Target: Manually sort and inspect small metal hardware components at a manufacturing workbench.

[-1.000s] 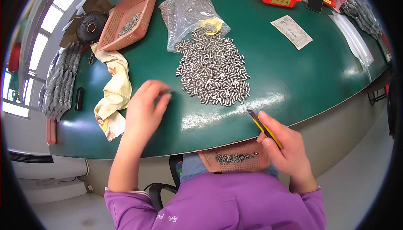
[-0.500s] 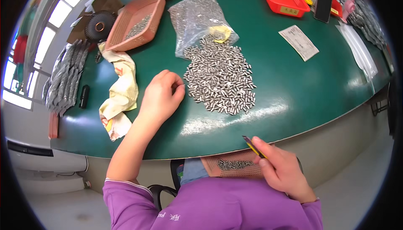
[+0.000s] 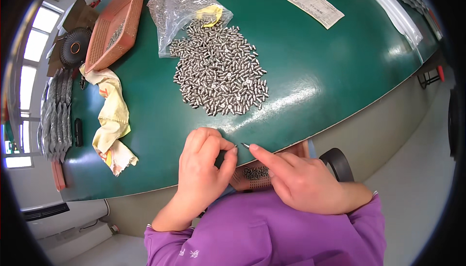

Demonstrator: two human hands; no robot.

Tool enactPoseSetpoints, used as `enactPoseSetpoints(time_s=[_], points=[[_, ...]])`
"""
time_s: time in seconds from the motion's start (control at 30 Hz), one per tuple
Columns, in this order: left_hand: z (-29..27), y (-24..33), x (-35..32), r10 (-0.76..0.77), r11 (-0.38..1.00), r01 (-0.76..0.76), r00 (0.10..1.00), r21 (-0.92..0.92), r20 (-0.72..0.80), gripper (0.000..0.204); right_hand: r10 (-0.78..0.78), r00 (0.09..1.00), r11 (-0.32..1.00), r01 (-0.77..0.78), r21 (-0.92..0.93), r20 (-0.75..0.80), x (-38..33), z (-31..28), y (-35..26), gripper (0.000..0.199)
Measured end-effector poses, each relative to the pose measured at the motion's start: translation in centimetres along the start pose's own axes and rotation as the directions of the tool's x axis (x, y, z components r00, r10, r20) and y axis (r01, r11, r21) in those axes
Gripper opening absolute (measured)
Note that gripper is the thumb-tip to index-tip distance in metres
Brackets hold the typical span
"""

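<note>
Green worktop [image 3: 150, 120] carries heaped metal pins [image 3: 218, 71]. Near its edge, the left hand [image 3: 201, 161], grip narrow, pinches seemingly one small pin [image 3: 236, 146], probably light, hard, slippery, best held by its sides; the right hand [image 3: 303, 181] holds a blade [image 3: 245, 145].

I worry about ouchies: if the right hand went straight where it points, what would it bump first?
Probably the left hand, just ahead of the right hand's blade tip, though depth is hard to judge.

Purple top [image 3: 310, 239] with white lettering [image 3: 194, 254]; pale-edged sleeves [image 3: 165, 242]; bare hands [image 3: 201, 166].
</note>
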State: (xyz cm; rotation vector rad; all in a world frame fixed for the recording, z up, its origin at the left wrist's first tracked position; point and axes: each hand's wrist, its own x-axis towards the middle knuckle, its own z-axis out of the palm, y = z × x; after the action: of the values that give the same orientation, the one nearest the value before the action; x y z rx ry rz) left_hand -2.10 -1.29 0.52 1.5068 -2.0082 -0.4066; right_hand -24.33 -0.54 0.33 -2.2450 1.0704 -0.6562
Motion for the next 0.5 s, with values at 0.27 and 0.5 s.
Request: enactPoseSetpoints(time_s=[0.27,0.5], points=[[-0.01,-0.16,-0.14,0.003,1.0,-0.003,1.0,0.004,-0.007,0.017,-0.07,0.997,0.995,0.073,-0.072,0.032,0.17,0.52,0.07,0.068],[-0.14,-0.14,0.17,0.009,1.0,-0.009,1.0,-0.03,-0.002,0.015,-0.106,0.994,0.994,0.107,-0.036,0.028,0.42,0.47,0.33,0.067]])
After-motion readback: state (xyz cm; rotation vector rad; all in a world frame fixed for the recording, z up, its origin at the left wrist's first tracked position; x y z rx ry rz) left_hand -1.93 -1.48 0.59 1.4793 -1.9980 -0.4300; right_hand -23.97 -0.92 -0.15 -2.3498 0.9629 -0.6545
